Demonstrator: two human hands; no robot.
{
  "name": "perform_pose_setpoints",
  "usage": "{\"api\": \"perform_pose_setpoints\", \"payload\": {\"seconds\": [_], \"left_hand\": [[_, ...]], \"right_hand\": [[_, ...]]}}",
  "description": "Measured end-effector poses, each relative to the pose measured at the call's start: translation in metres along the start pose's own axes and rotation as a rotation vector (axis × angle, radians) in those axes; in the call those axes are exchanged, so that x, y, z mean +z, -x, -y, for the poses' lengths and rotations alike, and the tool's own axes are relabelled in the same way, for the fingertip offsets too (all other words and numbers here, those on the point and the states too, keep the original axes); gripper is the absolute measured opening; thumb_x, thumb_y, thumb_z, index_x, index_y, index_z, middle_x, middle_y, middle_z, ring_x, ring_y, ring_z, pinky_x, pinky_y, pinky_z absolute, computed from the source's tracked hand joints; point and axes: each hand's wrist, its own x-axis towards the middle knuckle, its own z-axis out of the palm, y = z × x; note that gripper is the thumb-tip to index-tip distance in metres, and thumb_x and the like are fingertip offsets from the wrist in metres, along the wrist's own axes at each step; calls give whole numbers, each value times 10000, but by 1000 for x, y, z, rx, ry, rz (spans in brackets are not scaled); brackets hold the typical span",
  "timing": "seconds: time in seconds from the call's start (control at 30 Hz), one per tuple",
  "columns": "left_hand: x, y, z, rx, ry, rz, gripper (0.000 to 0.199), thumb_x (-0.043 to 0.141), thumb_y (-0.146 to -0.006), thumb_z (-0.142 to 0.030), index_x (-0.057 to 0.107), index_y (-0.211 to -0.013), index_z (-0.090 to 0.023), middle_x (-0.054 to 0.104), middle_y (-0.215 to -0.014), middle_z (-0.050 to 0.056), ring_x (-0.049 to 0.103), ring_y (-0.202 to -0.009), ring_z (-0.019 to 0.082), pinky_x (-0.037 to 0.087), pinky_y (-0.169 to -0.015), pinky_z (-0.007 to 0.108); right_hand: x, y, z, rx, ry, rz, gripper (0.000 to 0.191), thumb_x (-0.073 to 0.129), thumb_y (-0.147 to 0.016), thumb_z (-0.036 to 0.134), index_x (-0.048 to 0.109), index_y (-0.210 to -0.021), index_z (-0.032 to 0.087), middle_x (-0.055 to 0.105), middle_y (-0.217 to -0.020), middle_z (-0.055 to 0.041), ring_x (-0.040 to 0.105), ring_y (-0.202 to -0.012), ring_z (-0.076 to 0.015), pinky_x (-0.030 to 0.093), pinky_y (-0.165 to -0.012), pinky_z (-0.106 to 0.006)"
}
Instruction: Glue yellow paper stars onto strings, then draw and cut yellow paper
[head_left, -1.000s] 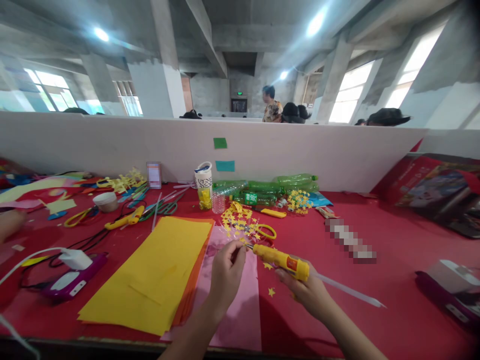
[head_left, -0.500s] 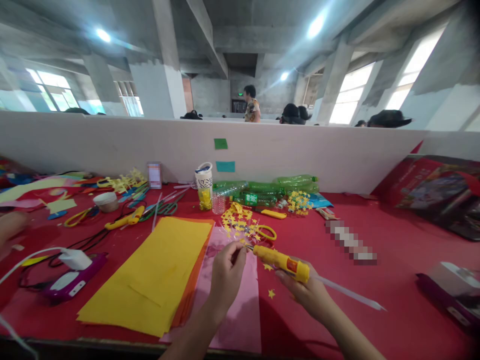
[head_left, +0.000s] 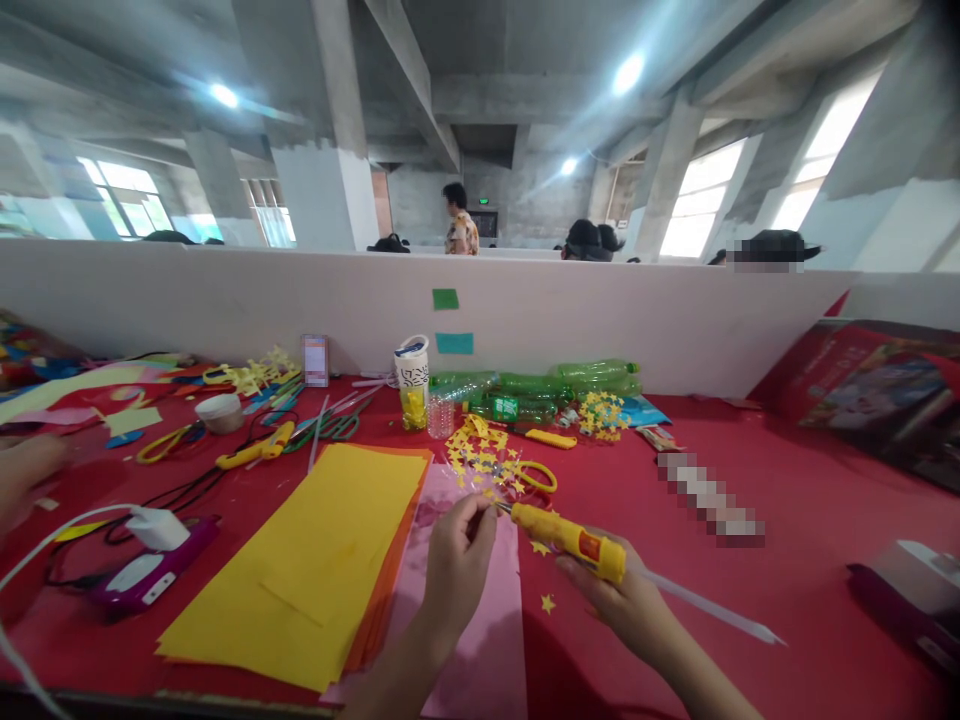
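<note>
Head view: the right hand point(head_left: 626, 598) is wrapped closed around the yellow glue gun point(head_left: 566, 535), nozzle touching or just beside the pinched fingertips of the left hand point(head_left: 461, 560), above the pink sheet point(head_left: 491, 625); I cannot tell what that pinch holds. Judged risk: a slip of the nozzle, if hot, could burn skin or smear glue. Materials: rounded plastic body, slender translucent glue stick point(head_left: 709, 605) behind, flat pointed yellow stars point(head_left: 480, 450) bunched beyond.
</note>
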Motion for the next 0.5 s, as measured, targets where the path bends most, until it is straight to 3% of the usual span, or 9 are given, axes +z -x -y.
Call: {"api": "perform_pose_setpoints", "payload": {"seconds": [0.5], "left_hand": [[0,1,0,26,7,7,195,463,-886,-306,588,-795,-187,567,-701,1,519,-657,144,390,-598,231]], "right_hand": [[-3,0,9,-38,17,17,376,635,-732,523,692,-832,165,608,-627,-42,586,-621,-211,470,-525,-279]]}}
